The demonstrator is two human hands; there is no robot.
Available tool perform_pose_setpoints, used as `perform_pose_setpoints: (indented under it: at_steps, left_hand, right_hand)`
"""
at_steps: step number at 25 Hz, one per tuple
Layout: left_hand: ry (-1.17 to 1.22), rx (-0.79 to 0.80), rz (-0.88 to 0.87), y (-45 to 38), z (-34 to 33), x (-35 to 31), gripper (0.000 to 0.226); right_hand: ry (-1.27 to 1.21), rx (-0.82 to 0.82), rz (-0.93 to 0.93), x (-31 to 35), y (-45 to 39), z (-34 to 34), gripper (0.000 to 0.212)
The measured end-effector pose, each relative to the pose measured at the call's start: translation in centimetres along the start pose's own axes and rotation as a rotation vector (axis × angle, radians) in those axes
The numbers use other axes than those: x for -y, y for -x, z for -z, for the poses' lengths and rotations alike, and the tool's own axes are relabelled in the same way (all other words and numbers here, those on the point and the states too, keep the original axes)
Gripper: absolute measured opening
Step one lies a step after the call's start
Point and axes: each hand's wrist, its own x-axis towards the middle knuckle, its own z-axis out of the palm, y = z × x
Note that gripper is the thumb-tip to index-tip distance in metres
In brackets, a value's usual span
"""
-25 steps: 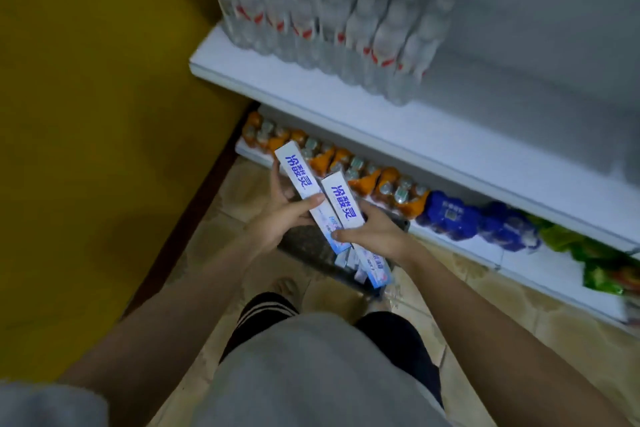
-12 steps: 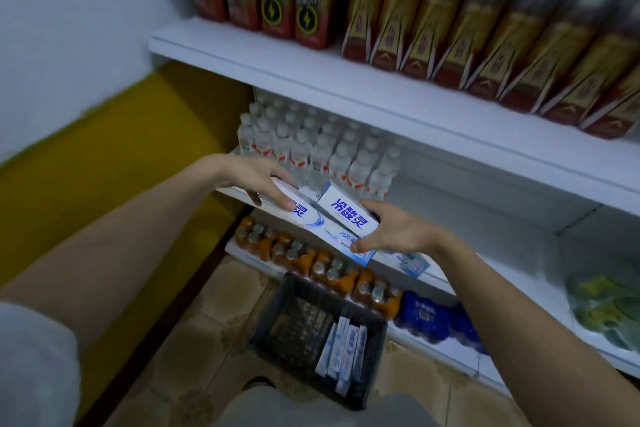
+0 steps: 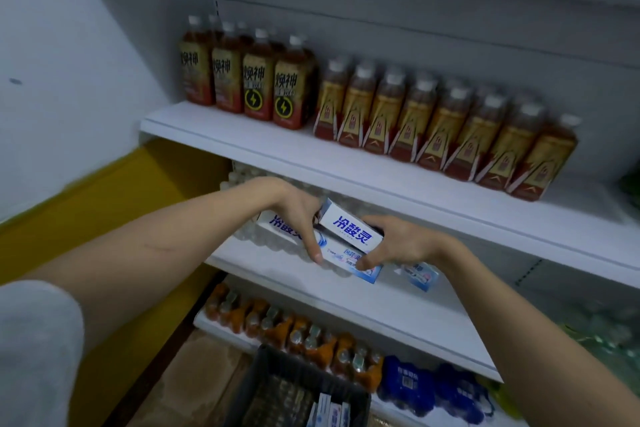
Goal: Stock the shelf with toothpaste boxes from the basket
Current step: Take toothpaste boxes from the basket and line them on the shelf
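The left hand grips one toothpaste box from above, with fingers curled over its front edge. The right hand holds a second toothpaste box, with the thumb below and the fingers curled round its far end. The two boxes touch each other, and the second one lies across the first at an angle. Both are just above the front part of the middle shelf, which is white.

To do this step well, I think the person should first set the lower box flat on the shelf, then turn the upper box so it lies parallel and push both back together. It is better to release one hand at a time, so that nothing slides off the edge.

Another toothpaste box already lies on this shelf, just to the right of the hands. More boxes wait in the dark basket on the floor below. Water bottles stand behind the left wrist. On the upper shelf there are rows of brown drink bottles, and orange drink bottles fill the lowest shelf.
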Motion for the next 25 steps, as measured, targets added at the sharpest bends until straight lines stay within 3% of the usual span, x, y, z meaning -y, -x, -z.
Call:
perform_pose_setpoints:
  at_steps: [3,8,13,16,25]
  left_hand:
    - [0.035,-0.067,0.015,1.6,2.7,-0.6,0.08]
    - [0.393,-0.11,-0.065,6.9,11.0,-0.6,0.06]
    - [0.524,-0.293,-0.147,13.3,18.2,-0.9,0.069]
    - [0.463,-0.362,-0.273,17.1,22.2,-1.5,0.08]
    - [0.197,-0.825,-0.389,21.1,29.8,-6.0,0.027]
  right_hand:
    - [-0.045,-0.147,-0.007,1.3,1.7,3.3,0.035]
    - [-0.124,-0.41,0.016,6.8,5.8,11.2,0.029]
    - [0.005,-0.669,-0.022,12.5,8.9,15.8,0.058]
    - [0.039,-0.715,-0.034,15.1,10.1,17.9,0.058]
    - [0.328,-0.825,-0.12,20.4,13.2,24.4,0.039]
